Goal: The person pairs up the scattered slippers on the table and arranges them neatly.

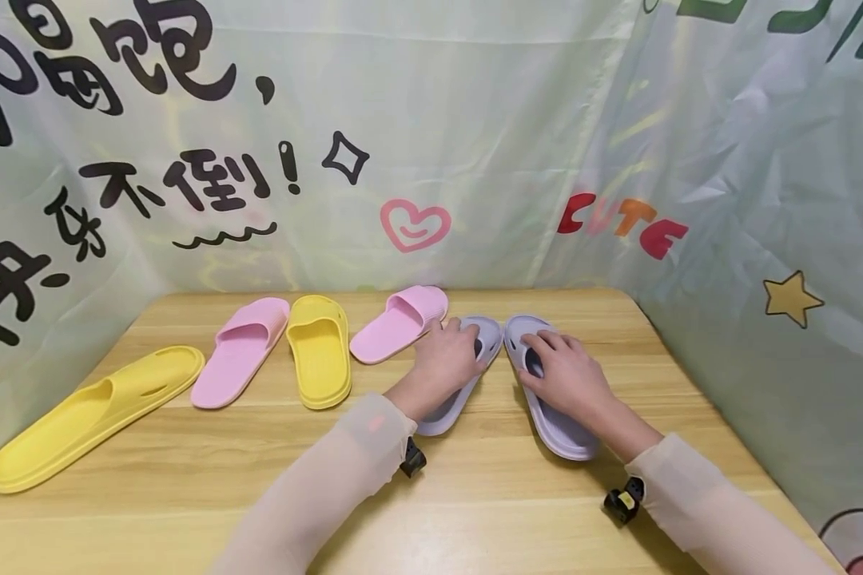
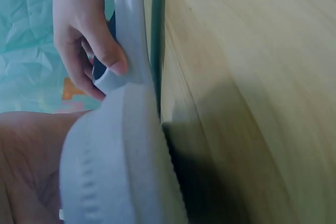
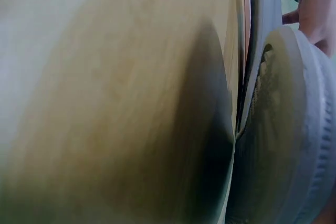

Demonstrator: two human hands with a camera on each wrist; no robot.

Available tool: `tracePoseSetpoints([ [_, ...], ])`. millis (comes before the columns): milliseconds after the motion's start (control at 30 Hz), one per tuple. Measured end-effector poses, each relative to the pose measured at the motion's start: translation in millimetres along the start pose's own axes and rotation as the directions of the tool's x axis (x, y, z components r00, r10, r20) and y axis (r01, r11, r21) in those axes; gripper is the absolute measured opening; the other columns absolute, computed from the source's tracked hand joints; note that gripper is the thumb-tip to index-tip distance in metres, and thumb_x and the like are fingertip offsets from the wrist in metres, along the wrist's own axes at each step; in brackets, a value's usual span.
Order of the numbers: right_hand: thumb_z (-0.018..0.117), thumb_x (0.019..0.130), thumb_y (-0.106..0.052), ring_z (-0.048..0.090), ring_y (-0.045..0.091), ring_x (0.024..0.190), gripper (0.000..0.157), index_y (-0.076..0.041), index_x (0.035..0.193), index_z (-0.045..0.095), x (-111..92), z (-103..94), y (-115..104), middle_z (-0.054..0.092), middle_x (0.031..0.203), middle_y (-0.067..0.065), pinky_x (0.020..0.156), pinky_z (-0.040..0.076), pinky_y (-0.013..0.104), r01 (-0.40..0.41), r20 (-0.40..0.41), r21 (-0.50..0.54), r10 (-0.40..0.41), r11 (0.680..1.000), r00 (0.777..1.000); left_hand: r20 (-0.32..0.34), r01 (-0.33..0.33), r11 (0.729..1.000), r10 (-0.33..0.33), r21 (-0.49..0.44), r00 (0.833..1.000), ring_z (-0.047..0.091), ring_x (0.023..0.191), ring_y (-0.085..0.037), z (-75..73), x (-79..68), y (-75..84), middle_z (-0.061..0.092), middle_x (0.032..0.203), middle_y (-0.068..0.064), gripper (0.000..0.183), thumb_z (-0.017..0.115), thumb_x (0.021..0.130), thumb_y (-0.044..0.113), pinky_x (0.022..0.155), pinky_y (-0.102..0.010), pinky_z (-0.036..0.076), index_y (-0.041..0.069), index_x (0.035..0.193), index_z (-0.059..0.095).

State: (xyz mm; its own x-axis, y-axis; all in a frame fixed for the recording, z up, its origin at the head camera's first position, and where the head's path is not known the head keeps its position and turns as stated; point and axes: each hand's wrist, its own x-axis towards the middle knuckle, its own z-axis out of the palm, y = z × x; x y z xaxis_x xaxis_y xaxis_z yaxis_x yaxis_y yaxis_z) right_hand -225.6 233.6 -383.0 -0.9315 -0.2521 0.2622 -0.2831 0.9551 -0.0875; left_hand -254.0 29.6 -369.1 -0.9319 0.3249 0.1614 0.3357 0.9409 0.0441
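Two lavender-grey slippers lie toe to toe on the wooden table, their heels spread apart. My left hand (image 1: 444, 355) grips the left grey slipper (image 1: 446, 415) at its strap, covering much of it. Over the other strap, my right hand (image 1: 571, 375) holds the right grey slipper (image 1: 570, 438), with the thumb at the strap's opening. The left wrist view has the left slipper's heel (image 2: 105, 156) close up, and the right hand's thumb and fingers pinching the other strap behind it. In the right wrist view the right slipper's underside (image 3: 278, 140) shows, its heel tilted up over a shadow.
Left of the hands stand a pink slipper (image 1: 384, 335), a yellow slipper (image 1: 321, 367), another pink slipper (image 1: 233, 363) and another yellow slipper (image 1: 57, 439). A printed cloth (image 1: 496, 160) hangs behind the wooden table (image 1: 475, 527) and along its sides.
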Motion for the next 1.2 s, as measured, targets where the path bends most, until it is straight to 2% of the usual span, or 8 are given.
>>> tracePoseSetpoints([
  [133, 0.068, 0.088, -0.038, 0.046, 0.050, 0.121, 0.059, -0.012, 0.139, 0.054, 0.6, -0.6, -1.6, 0.050, 0.138, 0.021, 0.081, 0.047, 0.067, -0.013, 0.009, 0.004, 0.013, 1.000, 1.000, 0.019, 0.042, 0.998, -0.041, -0.040, 0.999, 0.045, 0.114, -0.033, 2.4, 3.7, 6.6, 0.053, 0.125, -0.008, 0.058, 0.063, 0.087, 0.057, 0.069, -0.049, 0.054, 0.023, 0.134, 0.058],
  [333, 0.069, 0.088, -0.038, 0.045, 0.051, 0.121, 0.060, -0.012, 0.139, 0.053, 1.4, 1.7, -1.0, 0.049, 0.139, 0.021, 0.083, 0.046, 0.068, -0.028, 0.017, 0.017, 0.027, 0.999, 0.999, 0.064, 0.055, 0.996, -0.051, -0.065, 0.997, 0.041, 0.117, -0.034, 5.6, 5.6, 8.8, 0.052, 0.127, -0.008, 0.064, 0.065, 0.086, 0.058, 0.074, -0.050, 0.053, 0.024, 0.139, 0.053],
  [600, 0.069, 0.089, -0.040, 0.044, 0.052, 0.122, 0.061, -0.010, 0.139, 0.052, 1.2, 5.4, 2.8, 0.047, 0.140, 0.022, 0.086, 0.044, 0.067, -0.034, 0.013, 0.035, 0.033, 0.999, 0.999, 0.072, -0.054, 0.994, 0.060, -0.091, 0.996, 0.049, 0.112, -0.035, 0.0, 2.9, 9.3, 0.053, 0.132, -0.010, 0.066, 0.061, 0.089, 0.059, 0.081, -0.043, 0.052, 0.022, 0.142, 0.051],
  [833, 0.066, 0.092, -0.040, 0.043, 0.054, 0.122, 0.059, -0.010, 0.140, 0.051, 2.7, 3.3, 5.0, 0.045, 0.141, 0.024, 0.087, 0.043, 0.068, -0.021, 0.037, 0.059, 0.019, 0.998, 0.999, 0.076, -0.062, 0.992, 0.071, -0.110, 0.995, 0.047, 0.119, -0.035, 1.0, 1.7, 13.0, 0.051, 0.137, -0.009, 0.065, 0.060, 0.090, 0.059, 0.082, -0.045, 0.054, 0.022, 0.142, 0.051],
  [933, 0.066, 0.092, -0.039, 0.043, 0.054, 0.122, 0.059, -0.008, 0.140, 0.050, 2.8, 3.0, 6.2, 0.045, 0.140, 0.025, 0.091, 0.041, 0.067, -0.007, 0.038, 0.070, 0.005, 0.998, 0.999, 0.064, -0.093, 0.992, 0.099, -0.087, 0.993, 0.046, 0.121, -0.034, 2.7, 1.9, 13.2, 0.051, 0.137, -0.010, 0.066, 0.060, 0.090, 0.058, 0.092, -0.044, 0.048, 0.018, 0.143, 0.050],
  [1067, 0.068, 0.091, -0.036, 0.044, 0.052, 0.123, 0.058, -0.005, 0.138, 0.052, 2.5, 5.5, 8.8, 0.047, 0.138, 0.027, 0.099, 0.036, 0.064, 0.056, 0.001, 0.089, -0.056, 0.994, 0.998, 0.047, -0.148, 0.987, 0.151, -0.067, 0.987, 0.046, 0.124, -0.033, 5.5, -1.0, 14.3, 0.050, 0.138, -0.013, 0.070, 0.061, 0.090, 0.056, 0.108, -0.043, 0.034, 0.014, 0.144, 0.047],
  [1200, 0.069, 0.091, -0.035, 0.042, 0.051, 0.125, 0.058, -0.005, 0.138, 0.053, 1.9, 6.4, 11.9, 0.047, 0.138, 0.026, 0.101, 0.035, 0.063, 0.104, -0.010, 0.108, -0.104, 0.989, 0.995, 0.022, -0.185, 0.981, 0.186, -0.055, 0.982, 0.046, 0.125, -0.032, 10.0, -3.6, 16.4, 0.050, 0.138, -0.013, 0.072, 0.062, 0.090, 0.056, 0.107, -0.044, 0.033, 0.014, 0.145, 0.044],
])
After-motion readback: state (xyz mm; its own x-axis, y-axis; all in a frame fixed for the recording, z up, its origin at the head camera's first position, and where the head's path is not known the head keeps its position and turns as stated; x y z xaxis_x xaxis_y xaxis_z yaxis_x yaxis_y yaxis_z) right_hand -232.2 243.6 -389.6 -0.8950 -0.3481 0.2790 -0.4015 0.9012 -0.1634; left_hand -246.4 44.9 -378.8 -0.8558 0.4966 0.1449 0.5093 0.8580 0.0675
